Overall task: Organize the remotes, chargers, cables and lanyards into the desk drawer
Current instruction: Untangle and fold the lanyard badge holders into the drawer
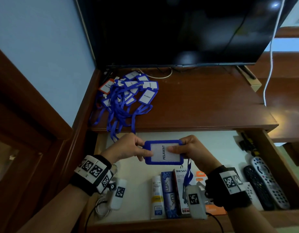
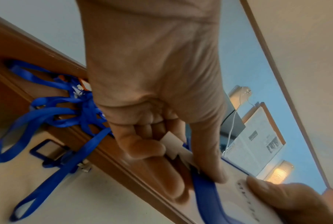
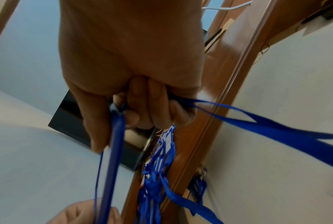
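Both forearms reach forward side by side, each wrist wrapped in a black band carrying white marker blocks; the left hand is turned palm inward, its thumb laid flat on top and its fingers curled beneath, pinching what it holds; the right hand mirrors it, thumb pressed on top, fingers folded tight into the palm in the right wrist view; the two hands sit level and close, knuckles facing away from the body.
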